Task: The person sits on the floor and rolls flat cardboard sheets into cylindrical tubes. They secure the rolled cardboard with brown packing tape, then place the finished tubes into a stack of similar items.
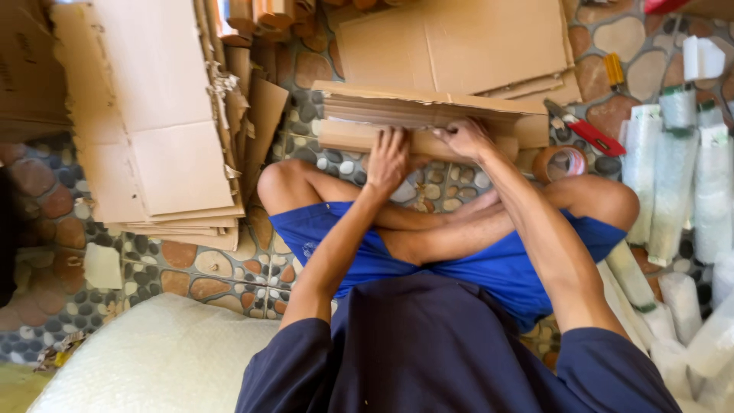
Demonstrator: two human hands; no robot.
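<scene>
Now, L hand [388, 158]: fingers spread, pressed flat on folded brown cardboard stack [428, 118].
R hand [468, 138]: curled, gripping stack's top edge.
Nearby: red utility knife [589, 132], tape roll [560, 162].

This looks like a home packing workshop set up on a pebble-tiled floor [252, 268]: stacks of flattened cardboard [153, 115] lie around, with a tape roll [560, 162], a red cutter [585, 130] and plastic-wrapped rolls [673, 176] nearby.
</scene>
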